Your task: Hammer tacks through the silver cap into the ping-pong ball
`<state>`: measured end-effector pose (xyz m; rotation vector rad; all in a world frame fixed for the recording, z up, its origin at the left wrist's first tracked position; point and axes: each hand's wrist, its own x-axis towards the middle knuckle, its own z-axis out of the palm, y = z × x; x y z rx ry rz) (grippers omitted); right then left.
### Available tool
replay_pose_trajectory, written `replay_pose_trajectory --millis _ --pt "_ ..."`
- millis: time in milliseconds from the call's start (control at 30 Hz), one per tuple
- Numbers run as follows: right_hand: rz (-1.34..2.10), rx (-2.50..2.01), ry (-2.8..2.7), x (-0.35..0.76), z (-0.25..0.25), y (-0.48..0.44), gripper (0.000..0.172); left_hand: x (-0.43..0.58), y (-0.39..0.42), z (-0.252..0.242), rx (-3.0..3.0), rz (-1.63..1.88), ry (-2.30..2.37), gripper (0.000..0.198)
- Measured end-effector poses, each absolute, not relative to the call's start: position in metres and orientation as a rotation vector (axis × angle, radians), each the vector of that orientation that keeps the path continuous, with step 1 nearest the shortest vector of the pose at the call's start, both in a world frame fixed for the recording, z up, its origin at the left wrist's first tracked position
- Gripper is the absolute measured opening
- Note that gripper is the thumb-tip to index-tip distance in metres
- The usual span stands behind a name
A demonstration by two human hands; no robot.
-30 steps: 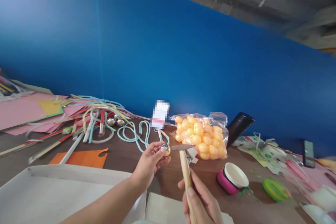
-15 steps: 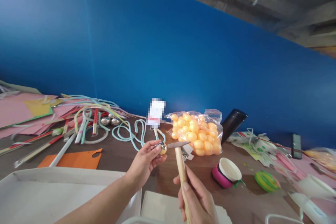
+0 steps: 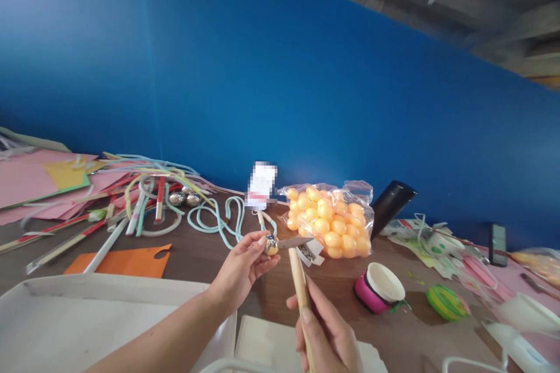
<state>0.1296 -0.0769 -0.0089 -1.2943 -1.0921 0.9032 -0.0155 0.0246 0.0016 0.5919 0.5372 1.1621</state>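
Between the thumb and fingers of my left hand [image 3: 245, 265] is a small shiny metal ball [image 3: 272, 245] that reflects silver and gold. My right hand [image 3: 326, 329] is wrapped round the wooden handle of a hammer [image 3: 299, 280]. The hammer's narrow metal head points left at the ball, its end very close to it; whether they touch I cannot tell. Just behind the head lies a small white open box [image 3: 315, 257] with small shiny pieces in it, partly hidden.
A clear bag of orange balls [image 3: 335, 224] lies behind my hands, beside a black cylinder [image 3: 394, 207]. On the right are a pink-and-white cup [image 3: 378, 288] and green tape rolls [image 3: 447, 302]. Sticks, tubes and metal balls [image 3: 177, 199] crowd the left, behind a white tray [image 3: 118, 285].
The hammer has shifted slightly left, and its head now sits a little nearer the ball. My left hand still holds the ball in about the same place.
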Motion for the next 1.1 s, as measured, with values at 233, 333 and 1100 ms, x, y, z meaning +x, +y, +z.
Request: replay_pose_trajectory --millis 233,333,1100 --pt "0.908 -1.297 -1.123 0.1305 -0.0092 -0.0764 0.048 -0.0157 0.0252 0.0002 0.604 1.155 0.550 0.029" --pt "0.884 -1.247 -1.115 0.1301 -0.0104 -0.0760 0.046 -0.0157 0.0250 0.0000 0.615 1.151 0.553 0.029" --pt "0.929 -1.222 -1.060 0.1358 -0.0124 -0.0727 0.046 -0.0156 0.0259 -0.0009 0.608 1.141 0.574 0.032"
